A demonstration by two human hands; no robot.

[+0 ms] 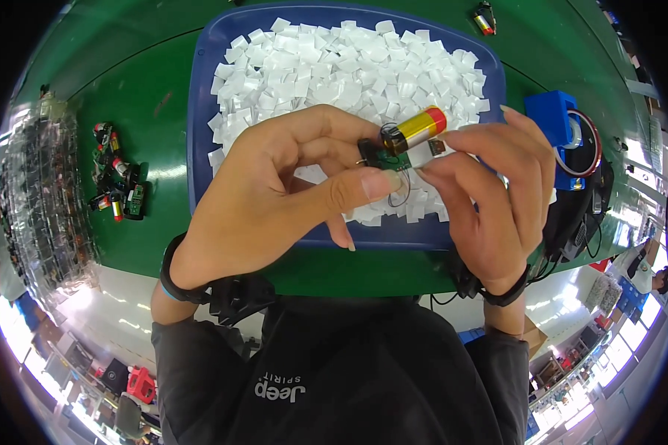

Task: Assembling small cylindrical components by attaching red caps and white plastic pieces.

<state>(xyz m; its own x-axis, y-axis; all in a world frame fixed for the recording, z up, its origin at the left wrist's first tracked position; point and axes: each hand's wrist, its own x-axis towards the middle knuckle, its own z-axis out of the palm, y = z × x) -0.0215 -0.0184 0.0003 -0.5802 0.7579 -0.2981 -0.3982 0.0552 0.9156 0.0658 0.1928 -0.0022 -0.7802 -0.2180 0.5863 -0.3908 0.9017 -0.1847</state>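
Note:
Above the tray, my left hand (274, 189) pinches a small green circuit board (384, 157) between its thumb and fingers. Thin dark wires run from the board to a cylindrical battery (417, 130), gold with a red end and a black end, lying along the board's far side. My right hand (501, 182) is closed at the board's right end, thumb and fingertips on a small white square piece (421, 154) that touches or overlaps the board; exactly how it lies cannot be seen. Below the hands, many similar white squares (326, 74) fill the blue tray (202, 133).
On the green table (145, 89), a cluster of boards with batteries (119, 174) lies left of the tray. Another battery (485, 22) lies at the far right. Clear plastic trays (48, 200) stand at the left edge. A blue device (549, 119) with a looped cable stands right.

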